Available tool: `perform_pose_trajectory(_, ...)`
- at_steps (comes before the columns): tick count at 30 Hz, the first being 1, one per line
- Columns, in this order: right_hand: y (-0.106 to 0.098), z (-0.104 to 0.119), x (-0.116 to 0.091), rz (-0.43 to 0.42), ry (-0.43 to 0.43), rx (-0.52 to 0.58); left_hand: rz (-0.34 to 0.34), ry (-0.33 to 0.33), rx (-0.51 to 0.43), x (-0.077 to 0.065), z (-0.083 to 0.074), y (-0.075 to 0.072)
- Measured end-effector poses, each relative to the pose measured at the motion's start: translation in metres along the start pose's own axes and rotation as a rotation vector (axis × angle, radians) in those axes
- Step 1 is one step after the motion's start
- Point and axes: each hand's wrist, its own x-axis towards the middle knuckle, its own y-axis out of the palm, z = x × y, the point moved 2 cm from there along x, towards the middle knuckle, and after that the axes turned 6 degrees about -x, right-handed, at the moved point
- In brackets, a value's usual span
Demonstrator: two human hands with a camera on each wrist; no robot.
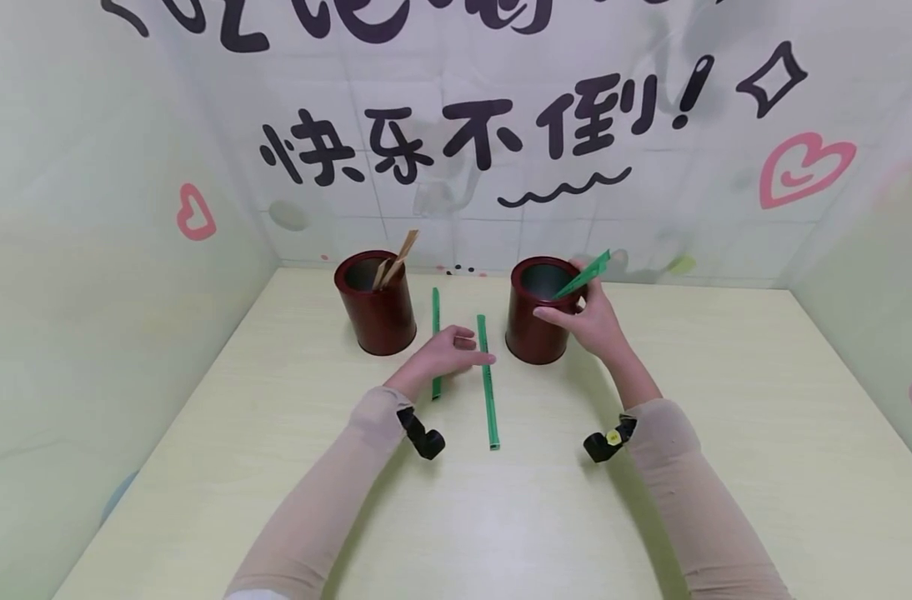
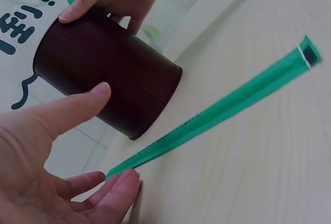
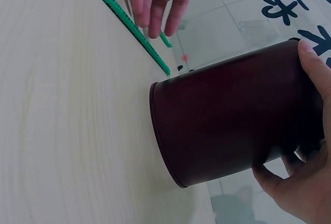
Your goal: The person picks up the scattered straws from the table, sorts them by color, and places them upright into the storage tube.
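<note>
My right hand (image 1: 598, 321) grips a dark red cylindrical cup (image 1: 534, 337) at its upper right side, thumb by the front rim and fingers round the side. The cup stands upright on the table, with a green packet (image 1: 589, 273) leaning out of its mouth. Over the table to its left, my left hand (image 1: 444, 354) has thumb and fingers spread apart, nothing held between them. Its fingertips are right by the far end of a long narrow green packet (image 2: 207, 114). A second green packet (image 1: 436, 312) lies further left, partly hidden beneath this hand.
Another dark red cup (image 1: 381, 321) stands at the back left, holding brown packets (image 1: 403, 250). Behind the cups rises a wall sheet (image 1: 441, 212) with black lettering. Side walls border the pale table (image 1: 501, 525). Each wrist wears a black camera (image 1: 426, 440).
</note>
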Motion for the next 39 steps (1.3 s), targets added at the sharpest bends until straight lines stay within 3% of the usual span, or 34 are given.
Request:
perform_pose_trajectory(3,0.001,0.0,0.0,0.003,0.0,0.004,-0.017,-0.029,0.021,0.003,0.003,0.0)
perform_pose_trajectory(14,-0.002,-0.001,0.001,-0.009,-0.002,-0.012,-0.121,-0.013,0.224,0.015,-0.004,0.005)
perform_pose_trajectory(20,-0.001,0.003,0.0,0.013,0.03,-0.004,-0.161,0.047,0.374,0.017,-0.008,0.007)
perform_pose_trajectory(25,-0.002,0.022,-0.008,0.026,0.048,-0.005,-0.151,0.081,0.469,0.019,-0.013,0.009)
perform_pose_trajectory(29,-0.003,0.019,-0.007,0.019,0.047,0.001,-0.141,0.065,0.451,0.02,-0.013,0.01)
perform_pose_trajectory(34,-0.001,0.0,0.0,-0.002,0.022,0.011,-0.129,0.03,0.336,0.019,-0.009,0.007)
perform_pose_trajectory(39,0.001,-0.005,-0.001,-0.015,-0.003,-0.001,-0.119,0.089,0.187,0.016,-0.013,0.002)
